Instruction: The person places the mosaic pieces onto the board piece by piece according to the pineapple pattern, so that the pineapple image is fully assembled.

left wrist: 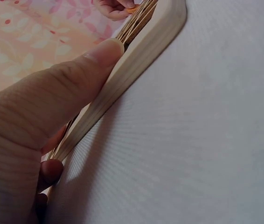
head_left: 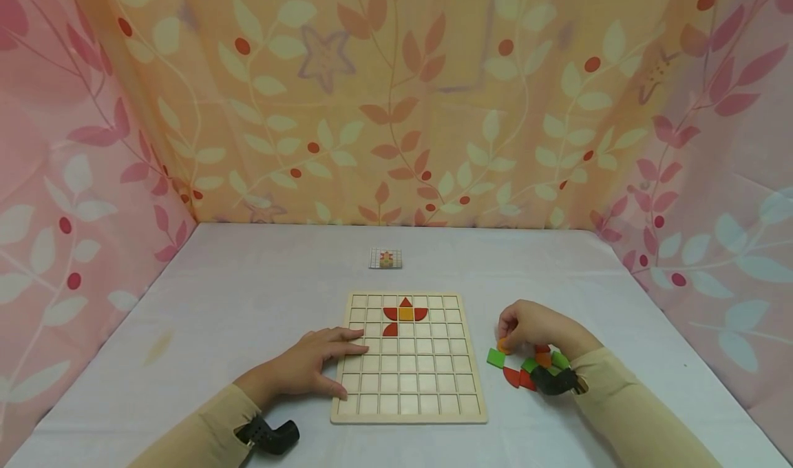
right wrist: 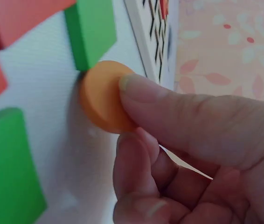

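1 orange disc (right wrist: 101,97), part-hidden, pinched by right hand (head_left: 545,327); left hand (head_left: 312,363), fingers apart, touches board (head_left: 409,384).

From above, the head view looks forward and down across the counter (head_left: 248,282). The left wrist view looks close along the board (left wrist: 136,60); the right wrist view faces an orange disc (right wrist: 97,95), close up. All three share the board.

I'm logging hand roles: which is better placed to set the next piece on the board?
Likely the right hand: it pinches an orange disc beside the gridded wooden board. The left hand touches the board's left edge.
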A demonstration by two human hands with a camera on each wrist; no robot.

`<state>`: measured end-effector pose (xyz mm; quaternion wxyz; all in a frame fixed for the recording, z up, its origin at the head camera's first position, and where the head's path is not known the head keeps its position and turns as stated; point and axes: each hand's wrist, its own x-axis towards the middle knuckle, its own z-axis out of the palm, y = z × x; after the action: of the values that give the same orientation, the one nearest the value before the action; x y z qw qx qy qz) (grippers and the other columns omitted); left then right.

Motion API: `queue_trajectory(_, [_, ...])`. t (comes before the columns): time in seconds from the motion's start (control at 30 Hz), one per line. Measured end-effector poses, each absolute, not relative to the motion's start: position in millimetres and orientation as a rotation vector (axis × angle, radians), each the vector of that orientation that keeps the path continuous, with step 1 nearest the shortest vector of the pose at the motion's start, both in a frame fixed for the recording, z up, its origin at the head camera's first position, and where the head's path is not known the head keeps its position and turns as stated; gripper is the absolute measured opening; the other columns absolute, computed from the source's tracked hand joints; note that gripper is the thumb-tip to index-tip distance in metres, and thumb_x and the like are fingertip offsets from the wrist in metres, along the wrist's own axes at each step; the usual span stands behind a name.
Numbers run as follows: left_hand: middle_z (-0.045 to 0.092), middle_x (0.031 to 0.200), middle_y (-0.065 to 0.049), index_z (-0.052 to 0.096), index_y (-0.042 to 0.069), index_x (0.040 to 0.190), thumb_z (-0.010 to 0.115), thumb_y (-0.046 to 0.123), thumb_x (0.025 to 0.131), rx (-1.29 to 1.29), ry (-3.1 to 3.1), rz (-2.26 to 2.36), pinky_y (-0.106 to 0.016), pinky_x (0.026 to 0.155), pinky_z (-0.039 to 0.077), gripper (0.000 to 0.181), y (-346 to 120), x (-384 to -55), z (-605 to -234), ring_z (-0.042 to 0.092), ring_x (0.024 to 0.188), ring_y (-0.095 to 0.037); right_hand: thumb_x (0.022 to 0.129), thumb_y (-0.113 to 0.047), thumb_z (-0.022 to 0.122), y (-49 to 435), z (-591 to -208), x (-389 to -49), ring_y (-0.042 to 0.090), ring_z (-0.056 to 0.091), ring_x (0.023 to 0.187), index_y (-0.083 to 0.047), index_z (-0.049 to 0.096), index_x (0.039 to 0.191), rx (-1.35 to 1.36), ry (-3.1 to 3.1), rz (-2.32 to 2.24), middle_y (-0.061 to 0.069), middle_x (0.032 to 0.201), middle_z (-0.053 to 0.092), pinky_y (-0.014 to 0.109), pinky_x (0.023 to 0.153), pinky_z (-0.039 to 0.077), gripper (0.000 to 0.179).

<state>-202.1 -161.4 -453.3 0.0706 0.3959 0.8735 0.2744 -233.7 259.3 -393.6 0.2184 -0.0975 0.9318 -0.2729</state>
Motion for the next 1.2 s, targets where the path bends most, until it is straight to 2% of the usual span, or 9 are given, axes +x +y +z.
queue_trajectory(0.2, [0.032,0.145,0.006,0.047,0.033,0.133,0.065,0.062,0.069,1.199,2.626,0.830,-0.053,0.096,0.025,0.073,-161.4,-201.3,-454.0,0.030,0.131,-0.024,0.076,-0.009,0.071,259.7,-391.3,-236.5,0.014,0.043,0.053,-0.009,0.063,0.070,-0.300,2.547,-0.785,0.000,0.065,0.060,0.026,0.048,0.034,0.010])
queue_trajectory(0.43, [0.033,0.145,0.005,0.047,0.033,0.133,0.065,0.062,0.069,1.196,2.631,0.819,-0.053,0.095,0.025,0.073,-161.5,-201.7,-453.7,0.030,0.131,-0.024,0.078,-0.013,0.070,254.0,-385.8,-244.4,0.017,0.046,0.056,-0.010,0.064,0.072,-0.318,2.553,-0.849,0.001,0.065,0.058,0.028,0.050,0.037,0.010])
queue_trajectory(0.6, [0.035,0.144,0.001,0.048,0.030,0.133,0.065,0.059,0.070,1.246,2.642,0.826,-0.055,0.093,0.027,0.071,-161.7,-201.8,-453.9,0.033,0.130,-0.027,0.079,-0.014,0.070,238.9,-382.5,-251.1,0.020,0.050,0.061,-0.008,0.063,0.074,-0.345,2.540,-0.957,0.002,0.067,0.061,0.032,0.054,0.041,0.011])
queue_trajectory(0.83, [0.034,0.144,0.001,0.048,0.031,0.133,0.065,0.060,0.071,1.237,2.638,0.819,-0.056,0.093,0.026,0.071,-161.4,-201.6,-454.0,0.032,0.130,-0.027,0.080,-0.013,0.069,209.3,-389.3,-260.9,0.018,0.051,0.061,-0.005,0.061,0.074,-0.408,2.506,-1.071,0.002,0.068,0.061,0.035,0.058,0.046,0.012])
queue_trajectory(1.0, [0.033,0.145,0.004,0.047,0.033,0.133,0.065,0.061,0.069,1.212,2.637,0.813,-0.054,0.095,0.026,0.072,-161.1,-202.2,-453.1,0.031,0.131,-0.025,0.080,-0.013,0.069,187.1,-391.4,-265.1,0.017,0.050,0.060,-0.006,0.062,0.074,-0.397,2.503,-1.087,0.001,0.067,0.058,0.029,0.055,0.043,0.012])
queue_trajectory(1.2, [0.034,0.144,0.002,0.048,0.031,0.133,0.065,0.060,0.070,1.232,2.644,0.816,-0.055,0.094,0.026,0.071,-161.1,-202.1,-452.6,0.032,0.130,-0.027,0.080,-0.014,0.069,164.3,-394.1,-268.9,0.015,0.047,0.061,-0.009,0.063,0.072,-0.428,2.525,-1.094,-0.001,0.065,0.056,0.026,0.054,0.037,0.012])
